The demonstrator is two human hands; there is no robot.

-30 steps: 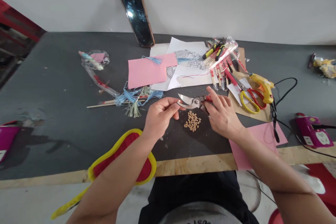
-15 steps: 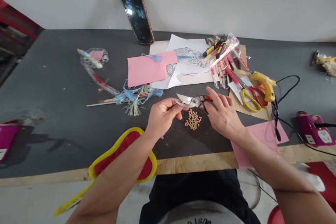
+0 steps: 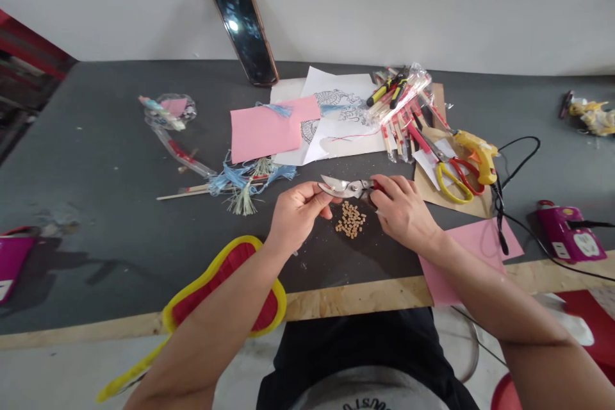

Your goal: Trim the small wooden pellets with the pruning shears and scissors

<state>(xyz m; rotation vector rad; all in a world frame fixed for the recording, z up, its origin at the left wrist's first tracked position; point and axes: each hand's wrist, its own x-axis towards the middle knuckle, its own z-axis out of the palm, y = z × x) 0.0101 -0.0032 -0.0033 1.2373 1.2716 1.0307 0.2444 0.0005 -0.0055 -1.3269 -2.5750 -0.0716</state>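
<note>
My right hand (image 3: 406, 211) is wrapped round the red handles of the pruning shears (image 3: 354, 189), whose blades point left and look nearly closed. My left hand (image 3: 298, 213) is closed at the blade tips, its thumb and fingers pinching something small, mostly hidden, perhaps a thin stick end. Below the shears a small heap of short tan pieces (image 3: 350, 220) lies on the dark grey table (image 3: 125, 141). Blue and pale green tassels (image 3: 243, 186) and thin sticks (image 3: 182, 193) are left of my left hand.
A phone (image 3: 246, 35) leans on the wall. Behind my hands are pink paper (image 3: 265, 131), printed sheets and wrapped sticks (image 3: 401, 122). Scissors (image 3: 454, 180), a yellow glue gun (image 3: 478, 150) and its cable are right. A red-yellow padded shape (image 3: 216, 282) lies near the front edge.
My right hand's fingers have closed round the shears' handles, and the blades have come closer together. My left hand stays by the blade tips. The view has shifted slightly.
</note>
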